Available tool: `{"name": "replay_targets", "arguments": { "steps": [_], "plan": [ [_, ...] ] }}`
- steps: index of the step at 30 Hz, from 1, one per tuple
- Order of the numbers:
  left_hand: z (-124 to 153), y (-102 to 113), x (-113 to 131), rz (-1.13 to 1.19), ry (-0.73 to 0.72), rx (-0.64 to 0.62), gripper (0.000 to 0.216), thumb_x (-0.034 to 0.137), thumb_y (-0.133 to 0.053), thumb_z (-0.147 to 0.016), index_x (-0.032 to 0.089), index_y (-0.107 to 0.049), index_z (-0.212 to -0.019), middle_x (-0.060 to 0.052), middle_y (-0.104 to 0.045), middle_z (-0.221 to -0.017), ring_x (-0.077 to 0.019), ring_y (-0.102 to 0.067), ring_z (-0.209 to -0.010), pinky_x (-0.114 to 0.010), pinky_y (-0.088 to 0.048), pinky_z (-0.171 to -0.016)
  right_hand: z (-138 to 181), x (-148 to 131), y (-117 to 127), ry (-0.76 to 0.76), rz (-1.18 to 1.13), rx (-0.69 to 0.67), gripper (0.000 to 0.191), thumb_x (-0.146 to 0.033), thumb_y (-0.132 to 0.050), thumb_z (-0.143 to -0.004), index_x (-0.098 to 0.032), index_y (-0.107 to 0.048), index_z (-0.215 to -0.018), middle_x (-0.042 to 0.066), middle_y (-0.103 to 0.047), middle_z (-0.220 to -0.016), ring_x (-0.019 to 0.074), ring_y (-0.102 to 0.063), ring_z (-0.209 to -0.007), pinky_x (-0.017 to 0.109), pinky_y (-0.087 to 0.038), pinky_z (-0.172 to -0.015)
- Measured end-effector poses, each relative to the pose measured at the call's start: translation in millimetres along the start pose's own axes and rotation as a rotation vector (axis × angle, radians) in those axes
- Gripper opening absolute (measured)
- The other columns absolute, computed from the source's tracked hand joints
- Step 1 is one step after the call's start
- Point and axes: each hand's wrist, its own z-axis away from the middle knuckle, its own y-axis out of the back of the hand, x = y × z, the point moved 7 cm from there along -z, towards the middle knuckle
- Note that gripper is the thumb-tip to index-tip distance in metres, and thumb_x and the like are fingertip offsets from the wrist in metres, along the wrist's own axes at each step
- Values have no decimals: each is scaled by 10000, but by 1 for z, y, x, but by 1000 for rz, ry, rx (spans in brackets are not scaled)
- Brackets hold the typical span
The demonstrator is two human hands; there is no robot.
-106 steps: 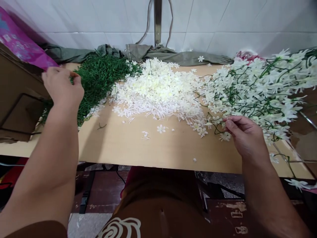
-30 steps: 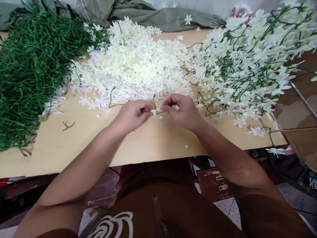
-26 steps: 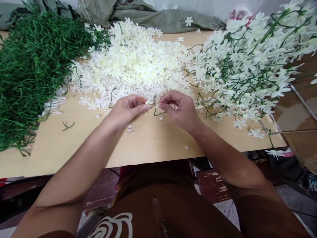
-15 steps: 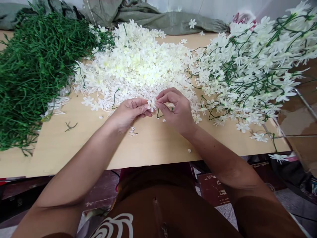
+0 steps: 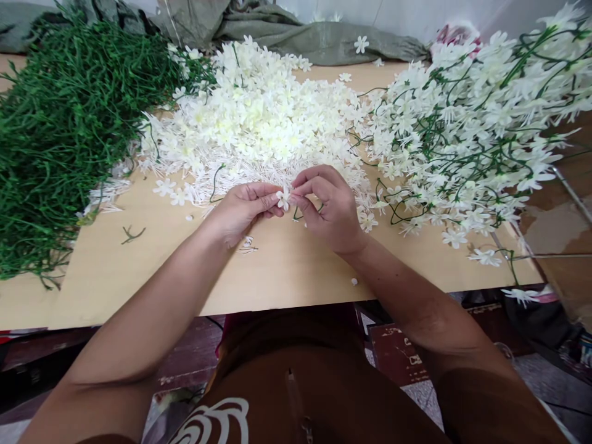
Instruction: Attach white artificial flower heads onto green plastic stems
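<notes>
Over the middle of the wooden table (image 5: 152,283), a small white artificial flower (image 5: 283,197) is pinched between my two hands. My left hand (image 5: 252,206) is closed on its left side with thumb and fingers. From the right, my right hand (image 5: 330,203) pinches at the flower with thumb and fingertips; exactly which part it grips is hidden. A dark green stem (image 5: 297,213) shows just below the right fingers, and I cannot tell whether it joins this flower. Right behind both hands lies a heap of loose white flowers (image 5: 259,117).
Green plastic stems (image 5: 69,123) are heaped at the left. White flowers on green stems (image 5: 462,142) pile up at the right, some over the table edge. Grey-green cloth (image 5: 314,43) lies along the back. A loose stem piece (image 5: 133,234) rests at the front left.
The flower has turned slightly between my fingertips. My right hand has shifted a little, its fingers closer over the flower; my left hand stays almost where it was.
</notes>
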Motion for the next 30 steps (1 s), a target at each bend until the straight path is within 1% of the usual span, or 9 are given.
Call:
{"name": "replay_targets", "arguments": {
  "steps": [4,9,15,19,22,25,30],
  "plan": [
    [1,-3,-2,52,30,-38,373,289,-916,-461,138,-662,-689,7,-681,-609,-95,-613,-558,-235,-468,-606,0,-3,-2,48,41,-6,220,-331,-487,-941,-214,-571,-775,76,-636,-919,198,-587,-904,396,-488,-827],
    [0,-2,-4,82,29,-41,409,289,-919,-444,137,-657,-718,19,-669,-590,-95,-618,-558,-237,-472,-621,0,-8,-3,128,63,7,262,-362,-474,-956,-210,-568,-764,71,-627,-890,185,-574,-878,383,-491,-799],
    [-1,0,-5,28,27,5,377,265,-895,-489,140,-651,-748,31,-650,-607,-97,-625,-572,-239,-456,-609,1,-7,-5,156,132,-4,248,-322,-461,-959,-222,-556,-752,67,-622,-887,198,-561,-881,417,-495,-814],
    [0,1,-4,15,8,24,367,247,-884,-500,145,-650,-762,39,-641,-616,-91,-624,-578,-234,-450,-610,1,-10,-5,214,170,5,235,-257,-451,-955,-220,-541,-741,73,-617,-883,204,-550,-877,423,-497,-797],
    [0,-1,-3,-32,-6,36,343,254,-872,-535,148,-649,-774,40,-630,-609,-90,-616,-583,-235,-451,-609,2,-10,-6,210,197,-13,236,-235,-438,-955,-221,-542,-743,75,-614,-892,216,-548,-903,440,-493,-809],
    [1,-3,-2,-67,-12,47,331,248,-874,-534,149,-644,-750,41,-614,-588,-90,-606,-577,-228,-439,-585,4,-10,-9,194,233,-45,230,-226,-432,-953,-221,-553,-758,82,-616,-903,227,-547,-931,448,-489,-815],
    [0,-4,0,-55,-38,33,286,204,-870,-532,145,-638,-688,47,-599,-547,-66,-573,-559,-199,-423,-568,6,-10,-15,193,242,-49,234,-196,-424,-947,-214,-558,-757,89,-625,-887,228,-549,-923,440,-489,-814]
  ]
}}
